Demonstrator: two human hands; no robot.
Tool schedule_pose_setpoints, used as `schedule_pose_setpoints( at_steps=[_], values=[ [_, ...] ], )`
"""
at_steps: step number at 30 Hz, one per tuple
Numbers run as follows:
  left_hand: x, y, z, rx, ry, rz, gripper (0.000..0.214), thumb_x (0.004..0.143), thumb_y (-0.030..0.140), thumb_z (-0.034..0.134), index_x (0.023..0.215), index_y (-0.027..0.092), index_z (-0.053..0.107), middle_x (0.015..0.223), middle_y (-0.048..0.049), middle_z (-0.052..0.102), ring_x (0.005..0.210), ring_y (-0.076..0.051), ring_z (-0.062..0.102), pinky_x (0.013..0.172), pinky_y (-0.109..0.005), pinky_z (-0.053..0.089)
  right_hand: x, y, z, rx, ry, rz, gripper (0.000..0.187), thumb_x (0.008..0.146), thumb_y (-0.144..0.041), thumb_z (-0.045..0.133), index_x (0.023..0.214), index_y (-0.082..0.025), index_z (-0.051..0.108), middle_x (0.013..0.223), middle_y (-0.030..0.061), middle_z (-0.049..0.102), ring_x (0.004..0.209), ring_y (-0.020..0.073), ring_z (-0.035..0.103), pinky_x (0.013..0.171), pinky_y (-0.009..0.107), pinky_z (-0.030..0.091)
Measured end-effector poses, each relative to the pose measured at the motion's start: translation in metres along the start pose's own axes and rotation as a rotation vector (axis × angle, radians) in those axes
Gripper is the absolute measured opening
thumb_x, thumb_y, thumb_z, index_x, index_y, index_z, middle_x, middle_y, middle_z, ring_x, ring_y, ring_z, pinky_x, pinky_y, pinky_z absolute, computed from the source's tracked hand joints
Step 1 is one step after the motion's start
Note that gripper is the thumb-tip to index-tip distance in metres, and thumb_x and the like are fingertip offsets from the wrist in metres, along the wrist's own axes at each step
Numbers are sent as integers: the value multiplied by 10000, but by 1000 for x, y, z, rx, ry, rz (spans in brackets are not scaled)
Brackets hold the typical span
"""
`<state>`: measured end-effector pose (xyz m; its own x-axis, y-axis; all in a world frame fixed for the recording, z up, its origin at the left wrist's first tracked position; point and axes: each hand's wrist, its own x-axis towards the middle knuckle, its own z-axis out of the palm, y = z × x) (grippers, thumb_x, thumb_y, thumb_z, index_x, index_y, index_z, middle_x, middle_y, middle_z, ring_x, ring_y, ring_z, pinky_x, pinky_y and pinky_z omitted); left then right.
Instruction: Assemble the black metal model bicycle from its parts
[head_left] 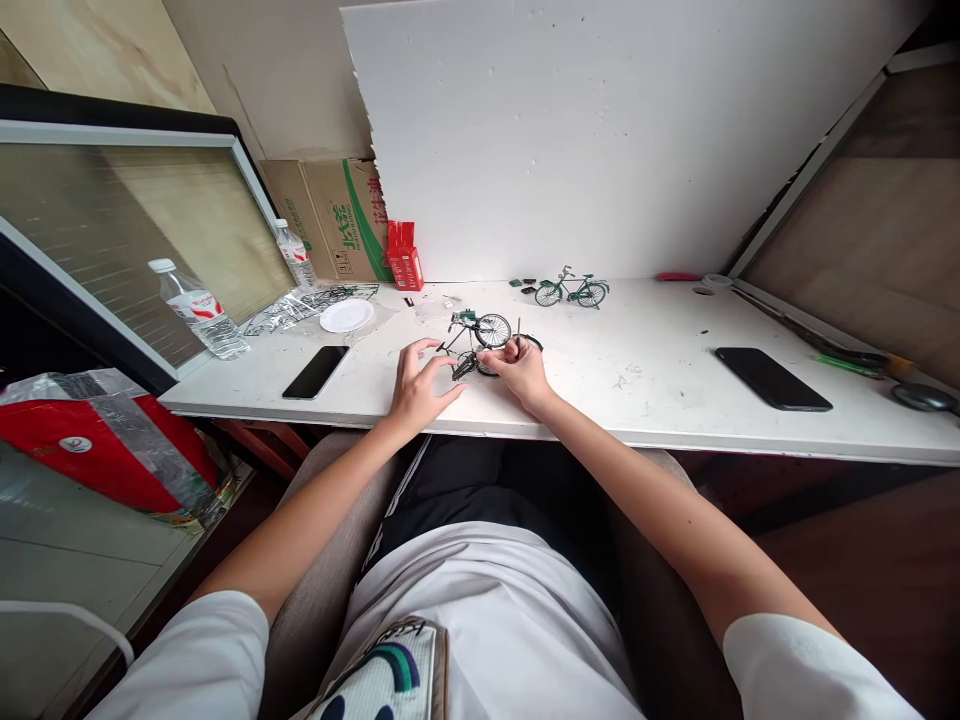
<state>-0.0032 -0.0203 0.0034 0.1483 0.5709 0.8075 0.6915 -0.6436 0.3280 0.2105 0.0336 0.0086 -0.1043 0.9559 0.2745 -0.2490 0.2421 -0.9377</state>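
A small half-built model bicycle [474,335] with a green frame and one wheel stands on the white table [645,370] in front of me. My left hand [418,385] rests beside it, fingers bent and partly apart, fingertips touching its lower frame. My right hand [517,368] is closed in a pinch on a thin dark tool that sticks up, right against the model's rear part. A finished green model bicycle [571,290] stands farther back near the wall.
Black phones lie at the left [316,372] and right [772,378]. Two water bottles [196,308], a white disc [346,315], foil packaging, a red box [405,262] and a cardboard carton [337,220] sit at back left. Tools lie at far right [862,358].
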Motion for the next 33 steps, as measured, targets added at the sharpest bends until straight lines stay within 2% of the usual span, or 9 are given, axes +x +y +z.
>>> schedule_pose_setpoints(
  at_steps=[4, 7, 10, 14, 20, 22, 25, 30, 33],
  values=[
    [6, -2, -5, 15, -78, 18, 343, 827, 392, 855, 1136, 265, 775, 1288, -138, 660, 1304, -362, 560, 1186, -536, 380, 0, -2, 1, 11, 26, 83, 762, 535, -529, 998, 802, -283, 328, 787, 6, 760, 781, 205, 728, 683, 326, 577],
    [8, -1, -2, -115, -187, -46, 363, 837, 408, 839, 1172, 277, 789, 1250, -136, 727, 1280, -376, 596, 1193, -547, 348, 0, -5, 2, 0, 23, 105, 773, 533, -519, 1000, 802, -284, 315, 744, -11, 739, 686, 178, 678, 591, 308, 541],
    [8, 0, 3, -216, -237, -124, 301, 887, 407, 787, 1164, 292, 802, 1242, -126, 763, 1238, -357, 647, 1197, -539, 348, 0, -7, 2, -34, 7, 129, 776, 532, -509, 1006, 801, -287, 312, 698, -19, 723, 627, 174, 654, 525, 301, 509],
    [6, -2, 6, -261, -243, -184, 252, 926, 416, 742, 1132, 290, 815, 1227, -120, 788, 1200, -339, 684, 1202, -520, 365, 2, -12, 1, -55, -29, 188, 740, 555, -482, 1014, 798, -283, 344, 687, 11, 735, 710, 240, 740, 497, 292, 490],
    [3, -4, 8, -330, -161, -318, 357, 887, 433, 793, 1206, 274, 799, 1238, -111, 796, 1209, -344, 707, 1211, -489, 412, 4, -21, 3, -37, -58, 228, 683, 671, -539, 950, 797, -272, 334, 852, 89, 797, 825, 305, 799, 429, 257, 380],
    [2, -4, 7, -369, -154, -367, 394, 881, 450, 800, 1233, 273, 783, 1283, -101, 782, 1234, -331, 706, 1224, -466, 422, 2, -23, 6, -38, -70, 189, 651, 723, -570, 900, 800, -274, 325, 889, 89, 799, 846, 306, 801, 434, 263, 384],
    [0, -4, 8, -434, -121, -427, 410, 880, 473, 795, 1234, 270, 756, 1319, -86, 763, 1248, -307, 705, 1196, -435, 478, -2, -24, 8, -69, -114, 61, 610, 775, -598, 841, 804, -278, 323, 909, 73, 794, 902, 297, 797, 500, 286, 458],
    [3, 0, 10, -504, 5, -491, 332, 881, 441, 792, 1142, 248, 720, 1153, -91, 782, 1126, -268, 754, 1053, -394, 577, -11, -25, 9, -238, -168, -182, 465, 881, -548, 755, 847, -284, 374, 1016, 70, 807, 1057, 283, 755, 664, 334, 522],
    [6, 0, 13, -558, 46, -531, 346, 887, 421, 790, 1157, 235, 677, 1064, -101, 785, 1055, -252, 772, 994, -387, 598, -15, -24, 9, -315, -156, -220, 442, 863, -503, 777, 849, -288, 392, 1108, 83, 805, 1030, 281, 732, 687, 360, 523]
  ],
)
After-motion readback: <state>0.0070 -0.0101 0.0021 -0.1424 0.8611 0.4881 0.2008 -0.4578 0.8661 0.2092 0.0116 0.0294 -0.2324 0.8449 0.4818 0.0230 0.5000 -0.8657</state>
